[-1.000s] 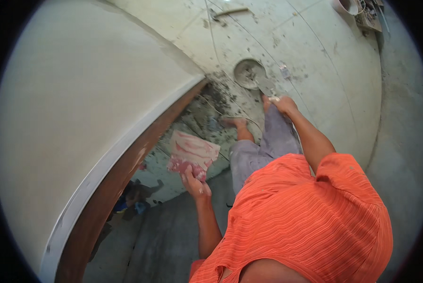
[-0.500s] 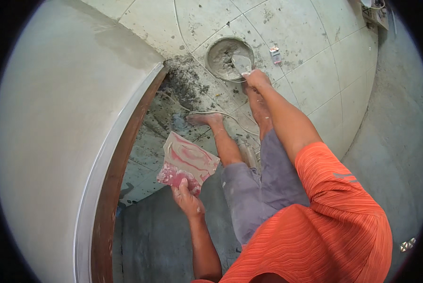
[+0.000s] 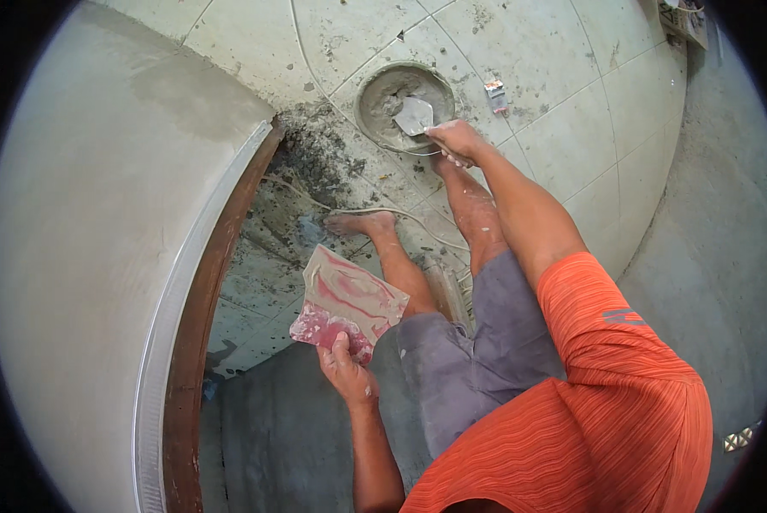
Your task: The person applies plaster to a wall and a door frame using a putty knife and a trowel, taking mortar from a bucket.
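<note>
My left hand (image 3: 345,374) grips a pink flat piece of board (image 3: 340,332) smeared with grey mortar, held low beside my legs. My right hand (image 3: 457,141) is closed round the handle of a metal trowel (image 3: 413,114), whose blade lies in a round basin (image 3: 370,111) of wet grey mortar on the tiled floor. My bare feet stand by the basin, the right one close to its rim.
A plastered wall (image 3: 75,299) with a brown frame (image 3: 221,263) edges the left. A cord (image 3: 392,210) crosses the debris-spattered tiles (image 3: 571,137). A small packet (image 3: 496,97) lies right of the basin. A concrete strip (image 3: 700,222) runs right, and cluttered items sit top right.
My right hand and trowel have reached further into the basin, the blade now inside its rim. My left hand still holds the board. The view has shifted, showing more of my legs.
</note>
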The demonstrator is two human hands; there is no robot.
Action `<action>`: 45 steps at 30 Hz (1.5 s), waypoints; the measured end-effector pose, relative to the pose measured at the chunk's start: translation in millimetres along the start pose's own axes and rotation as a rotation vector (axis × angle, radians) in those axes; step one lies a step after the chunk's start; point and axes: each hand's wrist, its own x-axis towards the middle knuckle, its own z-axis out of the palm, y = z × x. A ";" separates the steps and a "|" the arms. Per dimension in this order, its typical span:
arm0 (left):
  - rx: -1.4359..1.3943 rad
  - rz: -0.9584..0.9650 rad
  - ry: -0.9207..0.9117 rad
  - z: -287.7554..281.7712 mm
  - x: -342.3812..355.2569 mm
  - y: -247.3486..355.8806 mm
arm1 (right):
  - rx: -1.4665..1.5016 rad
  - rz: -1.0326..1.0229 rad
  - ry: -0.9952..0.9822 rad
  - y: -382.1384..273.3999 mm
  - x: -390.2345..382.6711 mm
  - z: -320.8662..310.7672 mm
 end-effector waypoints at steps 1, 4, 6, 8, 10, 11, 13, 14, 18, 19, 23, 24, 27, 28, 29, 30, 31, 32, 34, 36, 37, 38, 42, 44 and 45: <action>-0.002 0.004 -0.001 -0.7 -0.2 -2.1 | -0.263 -0.172 0.086 1.2 -3.8 1.9; 0.001 0.068 0.008 -1.6 -1.9 -5.7 | -0.613 -0.461 0.180 15.3 0.4 -6.4; 0.020 0.068 0.003 -5.5 3.7 -16.2 | -0.700 -0.582 0.183 32.2 3.8 -19.6; 0.036 0.036 -0.008 -1.9 20.3 -24.7 | -0.634 -0.636 0.054 38.9 -4.2 -28.6; 0.081 0.018 -0.034 19.3 54.9 -35.0 | -0.642 -0.528 -0.017 32.2 -7.3 -43.8; 0.108 0.034 -0.034 38.8 76.7 -42.5 | -0.655 -0.417 -0.081 30.3 -10.2 -53.6; 0.150 0.009 -0.061 58.6 121.1 -46.3 | -0.563 -0.315 -0.108 32.2 -15.7 -51.2; 0.148 0.011 -0.058 67.4 142.6 -49.3 | -0.478 -0.203 -0.117 33.9 -20.2 -51.0; -0.046 -0.018 -0.153 100.3 170.0 -42.1 | -0.354 -0.382 0.004 54.2 -63.7 -61.0; -0.154 -0.018 -0.243 108.5 164.8 -31.2 | -0.355 -0.393 0.004 61.5 -76.8 -65.9; -0.219 0.001 -0.417 126.1 97.4 36.5 | -0.486 -1.121 0.391 62.1 -166.3 -78.2; -0.245 -0.015 -0.480 131.5 63.9 65.4 | -0.509 -1.202 0.497 49.6 -200.6 -76.9; -0.311 0.049 -0.619 136.9 -36.2 130.5 | -0.413 -1.551 0.620 23.3 -276.0 -79.3; -0.345 0.077 -0.678 132.5 -68.3 143.2 | -0.394 -1.593 0.633 18.6 -296.7 -80.9; -0.325 0.121 -0.721 119.8 -96.1 151.9 | -0.350 -1.653 0.656 15.8 -319.5 -80.8; -0.324 0.174 -0.727 115.9 -126.1 159.8 | -0.304 -1.715 0.677 11.9 -340.3 -83.1; -0.343 0.234 -0.729 113.3 -156.4 164.1 | -0.298 -1.763 0.717 10.6 -363.8 -87.3; -0.361 0.298 -0.732 111.0 -185.0 170.9 | -0.272 -1.812 0.724 8.4 -382.7 -94.5; -0.350 0.361 -0.736 99.7 -238.5 175.7 | -0.170 -1.879 0.705 18.1 -411.1 -109.7; -0.361 0.374 -0.785 110.3 -256.2 186.3 | -0.179 -1.983 0.752 2.7 -413.6 -133.5; -0.369 0.413 -0.783 114.5 -262.7 190.4 | -0.188 -2.015 0.738 -1.8 -405.9 -142.6; -0.337 0.427 -0.790 110.7 -278.8 190.9 | -0.198 -2.041 0.729 2.2 -412.7 -151.0; -0.324 0.473 -0.818 102.7 -311.7 173.6 | -0.224 -2.063 0.726 13.9 -435.3 -197.9; -0.362 0.514 -0.768 127.2 -326.8 161.1 | -0.218 -2.060 0.716 14.0 -424.5 -226.7; -0.392 0.528 -0.723 141.4 -328.3 157.7 | -0.143 -2.017 0.648 9.7 -418.6 -238.6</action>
